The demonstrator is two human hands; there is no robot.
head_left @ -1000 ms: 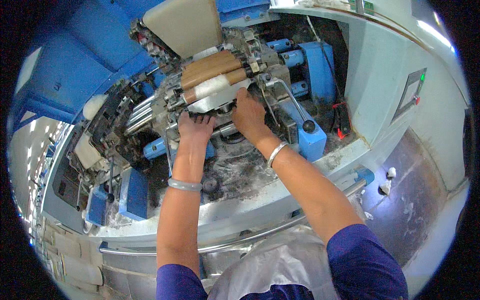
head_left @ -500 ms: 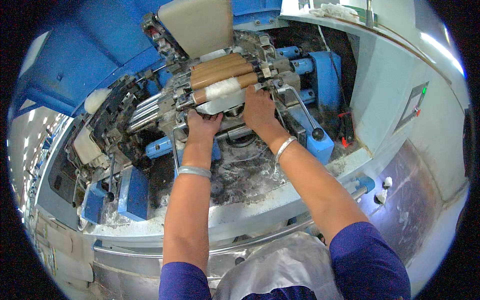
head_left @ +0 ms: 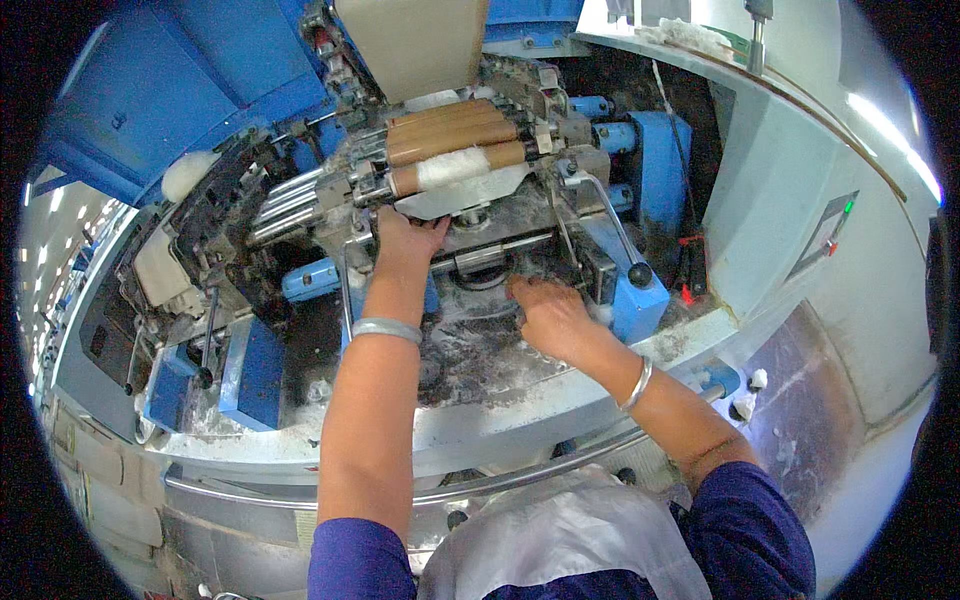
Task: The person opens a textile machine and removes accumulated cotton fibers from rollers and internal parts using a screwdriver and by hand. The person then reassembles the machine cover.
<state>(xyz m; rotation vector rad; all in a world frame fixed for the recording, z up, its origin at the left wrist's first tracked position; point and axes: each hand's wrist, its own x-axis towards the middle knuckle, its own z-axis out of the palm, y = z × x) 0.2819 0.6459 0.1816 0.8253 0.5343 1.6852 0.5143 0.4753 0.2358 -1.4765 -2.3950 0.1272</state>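
Note:
My left hand [head_left: 408,236] is at the left end of a pale metal plate [head_left: 470,194]. Its fingers grip the plate's lower edge, their tips partly hidden beneath it. Directly above the plate lies a brown roller wrapped in white fibre [head_left: 453,168], with more brown rollers [head_left: 450,130] behind it. My right hand [head_left: 555,318] is lower and nearer, over the lint-covered machine bed [head_left: 490,350], clear of the plate. Its fingers are curled in; whatever they may hold is hidden.
A lever with a black knob [head_left: 638,272] stands right of my right hand, above a blue block [head_left: 640,305]. Steel rods [head_left: 285,205] lie left of the rollers. A beige raised cover [head_left: 415,45] rises behind. A metal rail [head_left: 520,482] runs along the front.
My right hand has left the plate's right end and moved down toward me, its fingers curling. My left hand stays at the plate's left end. The view has shifted slightly.

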